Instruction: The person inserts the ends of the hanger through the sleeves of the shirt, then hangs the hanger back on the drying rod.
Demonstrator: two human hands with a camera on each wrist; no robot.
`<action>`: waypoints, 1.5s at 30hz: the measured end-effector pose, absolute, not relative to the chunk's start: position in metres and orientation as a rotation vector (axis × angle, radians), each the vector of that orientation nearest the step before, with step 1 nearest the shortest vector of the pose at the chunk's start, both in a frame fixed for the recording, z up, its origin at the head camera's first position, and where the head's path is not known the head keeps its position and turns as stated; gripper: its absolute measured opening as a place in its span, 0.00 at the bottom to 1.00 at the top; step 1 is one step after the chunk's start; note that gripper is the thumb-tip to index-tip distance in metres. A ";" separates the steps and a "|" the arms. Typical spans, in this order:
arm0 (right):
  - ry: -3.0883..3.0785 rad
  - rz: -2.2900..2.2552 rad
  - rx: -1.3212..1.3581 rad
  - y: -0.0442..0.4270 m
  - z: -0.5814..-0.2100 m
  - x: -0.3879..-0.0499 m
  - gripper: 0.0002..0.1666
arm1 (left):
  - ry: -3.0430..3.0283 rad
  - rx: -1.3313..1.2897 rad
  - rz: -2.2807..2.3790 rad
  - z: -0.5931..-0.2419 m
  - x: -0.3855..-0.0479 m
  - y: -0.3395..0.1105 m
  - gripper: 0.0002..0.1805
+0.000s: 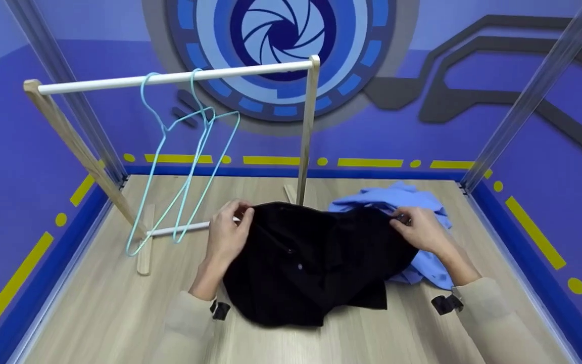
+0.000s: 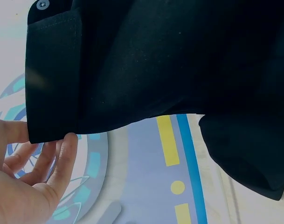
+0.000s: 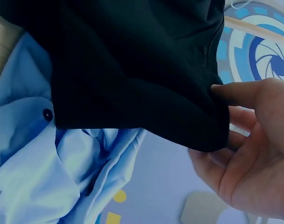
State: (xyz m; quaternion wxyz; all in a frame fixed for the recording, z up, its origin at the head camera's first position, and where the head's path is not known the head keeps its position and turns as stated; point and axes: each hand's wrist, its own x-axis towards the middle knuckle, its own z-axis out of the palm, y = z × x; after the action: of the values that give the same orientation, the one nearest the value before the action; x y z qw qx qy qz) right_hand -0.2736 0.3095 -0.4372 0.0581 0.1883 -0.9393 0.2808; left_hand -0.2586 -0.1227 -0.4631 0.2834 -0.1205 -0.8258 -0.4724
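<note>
A black garment (image 1: 316, 263) with small buttons hangs loosely folded between the two hands, above the wooden tabletop. In the head view, the left hand (image 1: 228, 230) pinches its upper left corner. The left wrist view shows those fingers at the end of a stitched band (image 2: 53, 79), with a button (image 2: 43, 4) nearby. At the upper right corner, the right hand (image 1: 420, 230) holds the cloth between thumb and fingers, some of them hidden behind it. Behind the black garment lies a crumpled light-blue garment (image 1: 435, 268), partly covered; its dark button (image 3: 48, 115) shows in the right wrist view.
A clothes rack with a white rail (image 1: 119, 83) and wooden posts (image 1: 308, 126) stands at the back left. Light-blue hangers (image 1: 152, 177) hang on its rail. Blue patterned walls (image 1: 473, 141) enclose the wooden tabletop (image 1: 99, 303) at the back and both sides.
</note>
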 end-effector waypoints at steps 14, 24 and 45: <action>-2.608 1.084 0.702 0.265 -0.448 -0.274 0.14 | -2.205 -0.376 -1.243 -0.459 -0.261 -0.107 0.03; -2.518 1.115 0.788 0.236 -0.449 -0.272 0.16 | -2.200 -0.411 -1.245 -0.456 -0.258 -0.099 0.02; -2.411 1.035 0.701 0.229 -0.453 -0.272 0.02 | -2.315 -0.476 -1.347 -0.469 -0.258 -0.092 0.04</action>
State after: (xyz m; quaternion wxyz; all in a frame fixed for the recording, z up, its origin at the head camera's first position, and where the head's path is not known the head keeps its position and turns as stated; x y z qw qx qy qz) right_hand -0.2719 0.2294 -0.4531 0.2113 0.2522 -0.8678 0.3724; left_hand -0.2583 -0.0924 -0.4694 0.2090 -0.1711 -0.8323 -0.4841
